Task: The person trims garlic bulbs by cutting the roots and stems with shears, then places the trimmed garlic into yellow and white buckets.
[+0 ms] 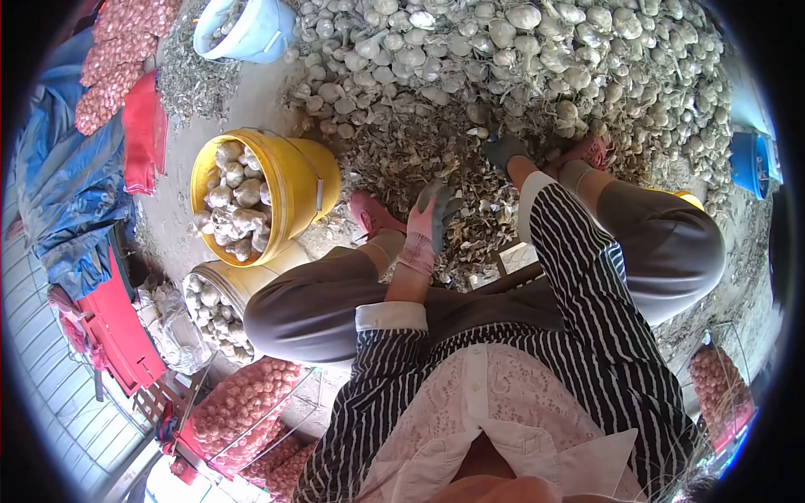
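My left hand, in a pink glove with grey fingers, is held low between my feet over dry garlic skins. Its fingers are apart, and I see nothing in them. My right hand, in a dark grey glove, reaches to the near edge of a large heap of garlic bulbs. A small pale piece lies by its fingertips; whether the hand grips anything cannot be made out.
A tilted yellow bucket of garlic bulbs stands on the left, beside a pale bucket with more bulbs. A light blue bucket is farther back. Filled red net sacks and a blue tarp lie leftward; a blue container stands right.
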A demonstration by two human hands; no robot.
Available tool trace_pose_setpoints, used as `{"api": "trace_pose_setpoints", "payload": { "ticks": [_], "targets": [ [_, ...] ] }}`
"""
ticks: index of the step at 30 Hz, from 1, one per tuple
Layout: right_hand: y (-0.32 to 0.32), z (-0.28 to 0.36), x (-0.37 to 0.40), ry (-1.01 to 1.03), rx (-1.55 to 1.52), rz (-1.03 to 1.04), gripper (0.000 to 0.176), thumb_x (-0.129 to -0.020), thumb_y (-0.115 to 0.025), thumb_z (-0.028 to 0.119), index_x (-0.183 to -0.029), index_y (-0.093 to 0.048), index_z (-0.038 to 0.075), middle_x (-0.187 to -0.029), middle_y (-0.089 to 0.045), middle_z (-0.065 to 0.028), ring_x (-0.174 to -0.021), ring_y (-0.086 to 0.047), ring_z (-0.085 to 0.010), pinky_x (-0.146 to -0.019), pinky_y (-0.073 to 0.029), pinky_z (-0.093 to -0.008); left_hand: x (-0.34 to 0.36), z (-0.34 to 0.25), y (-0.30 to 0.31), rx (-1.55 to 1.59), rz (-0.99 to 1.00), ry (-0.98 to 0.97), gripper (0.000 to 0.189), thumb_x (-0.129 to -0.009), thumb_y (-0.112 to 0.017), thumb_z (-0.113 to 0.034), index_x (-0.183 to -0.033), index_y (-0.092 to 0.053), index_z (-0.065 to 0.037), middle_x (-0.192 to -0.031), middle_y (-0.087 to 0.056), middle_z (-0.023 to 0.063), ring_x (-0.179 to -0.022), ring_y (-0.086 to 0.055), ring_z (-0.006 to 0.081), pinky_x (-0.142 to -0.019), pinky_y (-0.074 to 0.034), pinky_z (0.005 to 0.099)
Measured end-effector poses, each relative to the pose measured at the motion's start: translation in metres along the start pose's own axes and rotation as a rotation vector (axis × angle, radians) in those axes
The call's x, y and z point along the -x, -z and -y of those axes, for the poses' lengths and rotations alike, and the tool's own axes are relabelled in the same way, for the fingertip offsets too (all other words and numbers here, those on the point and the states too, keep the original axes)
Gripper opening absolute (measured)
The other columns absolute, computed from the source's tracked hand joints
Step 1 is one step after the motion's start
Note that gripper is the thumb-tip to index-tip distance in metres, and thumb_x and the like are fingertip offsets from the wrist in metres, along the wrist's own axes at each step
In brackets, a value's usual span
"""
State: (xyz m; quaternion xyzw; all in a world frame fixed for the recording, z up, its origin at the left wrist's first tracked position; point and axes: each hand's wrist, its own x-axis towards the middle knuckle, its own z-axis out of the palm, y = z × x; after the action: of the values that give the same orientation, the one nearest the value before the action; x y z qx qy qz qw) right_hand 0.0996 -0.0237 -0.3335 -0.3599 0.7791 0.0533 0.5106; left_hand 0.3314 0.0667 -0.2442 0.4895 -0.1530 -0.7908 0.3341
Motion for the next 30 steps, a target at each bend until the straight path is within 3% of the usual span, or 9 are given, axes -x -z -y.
{"api": "trace_pose_setpoints", "payload": {
  "ticks": [2,4,7,13,17,19,26,28,30],
  "targets": [
    [0.002,-0.009,0.008,-0.007,-0.01,-0.066,0.051,-0.083,-0.056,0.043,-0.106,-0.066,-0.001,-0.099,-0.068,-0.0236,-0.09,-0.067,-0.0348,-0.082,-0.05,-0.0441,-0.023,0.02,0.028,-0.045,-0.033,0.048,0.043,-0.102,-0.038,-0.027,-0.141,-0.037,-0.008,-0.135,-0.051,0.0133,-0.118,-0.055,0.031,-0.103,-0.041,0.0424],
    [0.004,-0.021,0.018,0.174,0.179,-0.194,0.042,-0.083,-0.059,0.04,-0.104,-0.067,0.004,-0.1,-0.067,-0.0226,-0.092,-0.065,-0.0385,-0.083,-0.05,-0.0453,-0.068,0.055,0.08,-0.391,-0.042,-0.138,0.046,-0.099,-0.047,-0.02,-0.142,-0.036,-0.007,-0.137,-0.05,0.0126,-0.119,-0.055,0.0263,-0.102,-0.043,0.0364],
    [0.007,-0.046,0.046,0.326,0.165,-0.3,0.034,-0.084,-0.059,0.037,-0.094,-0.067,0.005,-0.095,-0.067,-0.0209,-0.09,-0.064,-0.0398,-0.081,-0.05,-0.0465,-0.039,0.0,0.012,-0.687,-0.283,-0.146,0.062,-0.089,-0.064,-0.014,-0.143,-0.036,-0.006,-0.135,-0.053,0.012,-0.119,-0.055,0.0215,-0.1,-0.044,0.0319],
    [0.016,-0.051,0.126,0.583,0.317,-0.26,0.029,-0.088,-0.056,0.034,-0.095,-0.065,0.008,-0.089,-0.067,-0.018,-0.087,-0.065,-0.0366,-0.079,-0.05,-0.0475,-0.05,-0.014,-0.015,-0.912,-0.123,-0.493,0.075,-0.079,-0.072,-0.004,-0.144,-0.035,-0.005,-0.129,-0.056,0.0134,-0.119,-0.054,0.0241,-0.1,-0.045,0.0326],
    [0.007,-0.043,0.161,0.671,0.046,-0.219,0.025,-0.088,-0.061,0.03,-0.102,-0.064,0.009,-0.084,-0.067,-0.0176,-0.083,-0.065,-0.0364,-0.077,-0.05,-0.0429,-0.048,-0.021,-0.017,-1.007,-0.181,-0.387,0.07,-0.077,-0.078,-0.013,-0.138,-0.044,-0.003,-0.121,-0.062,0.0102,-0.107,-0.062,0.0211,-0.09,-0.051,0.0316],
    [0.004,-0.037,0.171,0.682,0.098,-0.213,0.032,-0.087,-0.063,0.03,-0.11,-0.062,0.007,-0.088,-0.067,-0.0178,-0.085,-0.065,-0.0358,-0.079,-0.05,-0.0415,-0.054,-0.014,0.0,-0.648,-0.171,-0.255,0.065,-0.078,-0.077,-0.011,-0.134,-0.047,0.0,-0.121,-0.062,0.0107,-0.105,-0.062,0.0192,-0.088,-0.052,0.0306],
    [-0.003,-0.035,0.194,0.69,0.36,-0.367,0.068,-0.08,-0.068,0.036,-0.13,-0.045,-0.004,-0.101,-0.064,-0.0222,-0.091,-0.064,-0.0353,-0.08,-0.049,-0.0435,-0.025,-0.007,-0.005,-0.531,-0.102,-0.334,0.061,-0.077,-0.077,-0.012,-0.131,-0.049,0.001,-0.118,-0.064,0.0127,-0.105,-0.063,0.0186,-0.088,-0.052,0.0317],
    [-0.005,-0.038,0.195,0.709,0.434,-0.402,0.072,-0.079,-0.069,0.038,-0.131,-0.043,-0.004,-0.1,-0.063,-0.0224,-0.09,-0.064,-0.0357,-0.079,-0.049,-0.0442,-0.012,-0.013,-0.016,-0.994,-0.187,-0.436,0.069,-0.071,-0.078,-0.011,-0.132,-0.048,-0.002,-0.119,-0.063,0.0132,-0.109,-0.062,0.0236,-0.093,-0.05,0.0332],
    [-0.005,-0.041,0.198,0.718,0.477,-0.403,0.071,-0.079,-0.069,0.039,-0.131,-0.044,-0.002,-0.101,-0.063,-0.0221,-0.088,-0.064,-0.0359,-0.078,-0.049,-0.0454,-0.005,-0.014,-0.017,-1.072,-0.214,-0.437,0.07,-0.07,-0.08,-0.013,-0.131,-0.049,-0.002,-0.117,-0.064,0.0134,-0.107,-0.063,0.0233,-0.092,-0.05,0.0336]
  ]
}}
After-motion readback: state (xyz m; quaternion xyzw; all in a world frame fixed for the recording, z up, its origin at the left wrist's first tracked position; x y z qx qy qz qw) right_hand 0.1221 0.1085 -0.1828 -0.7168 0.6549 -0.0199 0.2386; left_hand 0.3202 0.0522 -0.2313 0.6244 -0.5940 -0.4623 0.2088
